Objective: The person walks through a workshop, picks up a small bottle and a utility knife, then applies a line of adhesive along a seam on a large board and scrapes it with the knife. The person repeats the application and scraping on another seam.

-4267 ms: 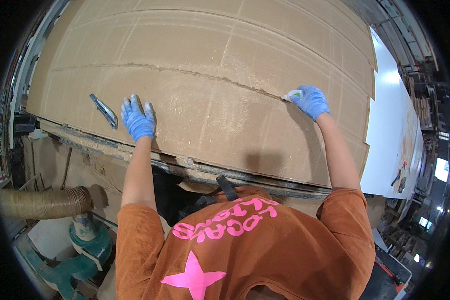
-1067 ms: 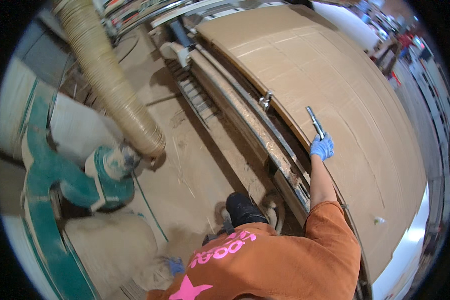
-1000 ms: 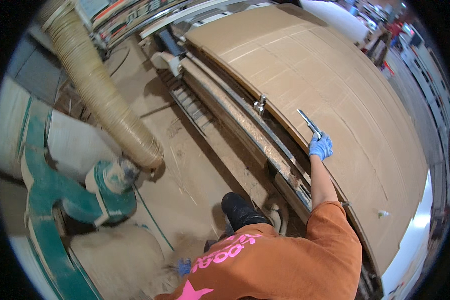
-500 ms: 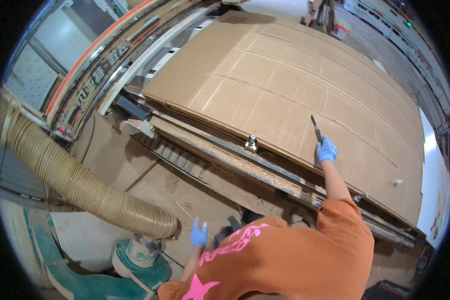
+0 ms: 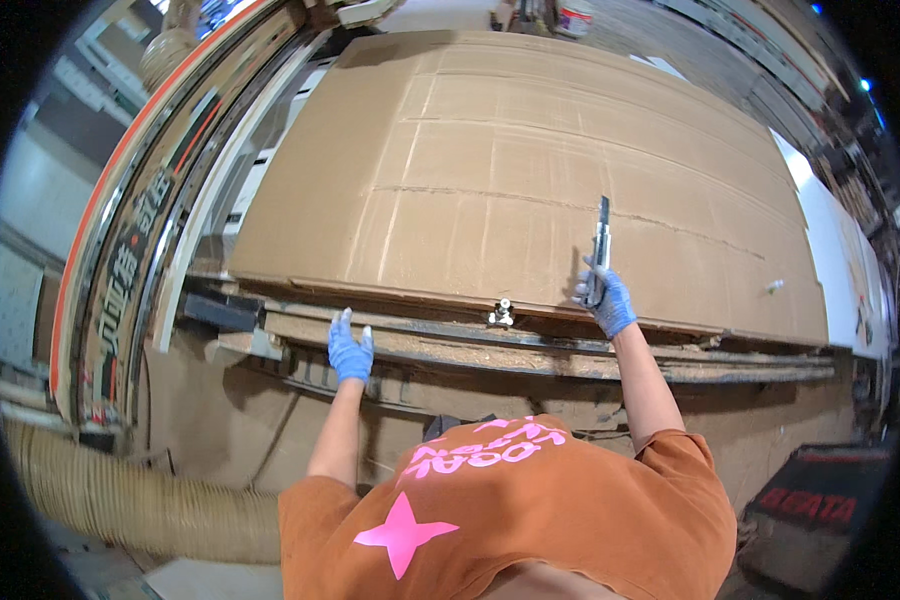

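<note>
A large brown board [image 5: 530, 170] lies across the machine bed, its surface scored with several grooves and dusted pale. In my blue-gloved right hand [image 5: 610, 302] is a utility knife [image 5: 601, 245], its dark blade pointing away from me above the board's near part. The fingers are wrapped round its handle. My left hand [image 5: 350, 350], gloved in blue too, holds nothing; its fingers are apart. It hovers by the near rail, a little short of the board's front edge. Between the two hands a small metal fitting [image 5: 501, 313] stands at that edge.
A machine gantry [image 5: 135, 230] with an orange stripe rises at the left. Along the near side runs a dusty rail [image 5: 420, 340]. A ribbed hose [image 5: 160, 500] lies at lower left, a dark box [image 5: 805, 495] stands at lower right, and a white sheet [image 5: 820, 235] borders the board's right side.
My left hand has risen from low beside my body to the near rail. The right hand still grips the knife, now more upright in view. The whole view has turned.
</note>
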Demonstrator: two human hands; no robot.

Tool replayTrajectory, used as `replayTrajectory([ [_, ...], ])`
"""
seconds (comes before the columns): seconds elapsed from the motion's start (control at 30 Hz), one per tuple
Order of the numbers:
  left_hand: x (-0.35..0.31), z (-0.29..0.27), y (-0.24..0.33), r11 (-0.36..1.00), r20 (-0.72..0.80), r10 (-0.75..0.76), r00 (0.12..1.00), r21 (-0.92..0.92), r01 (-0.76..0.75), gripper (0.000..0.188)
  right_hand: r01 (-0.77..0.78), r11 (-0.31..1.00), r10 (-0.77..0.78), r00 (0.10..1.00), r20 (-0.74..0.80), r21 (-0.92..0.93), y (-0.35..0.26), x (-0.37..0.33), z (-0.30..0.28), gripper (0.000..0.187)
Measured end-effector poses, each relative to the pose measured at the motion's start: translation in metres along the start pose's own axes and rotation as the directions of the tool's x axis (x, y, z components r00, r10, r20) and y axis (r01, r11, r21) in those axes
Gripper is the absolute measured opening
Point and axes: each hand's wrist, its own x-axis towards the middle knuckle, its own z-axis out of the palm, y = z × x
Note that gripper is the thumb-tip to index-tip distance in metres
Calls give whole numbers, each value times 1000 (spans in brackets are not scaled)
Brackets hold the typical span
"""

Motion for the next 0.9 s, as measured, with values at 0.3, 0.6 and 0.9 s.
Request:
replayTrajectory([
  [0.3,186,22,-54,975,129,0,992,220,-28,63,250,937,-299,935,-189,-246,91,11,119,31],
  [0.6,255,37,-89,931,86,-294,952,252,265,66,200,946,-303,824,-479,-254,141,12,183,32],
  [0.9,252,46,-99,924,64,-227,972,330,194,65,51,952,-159,926,-343,-303,179,63,218,24],
])
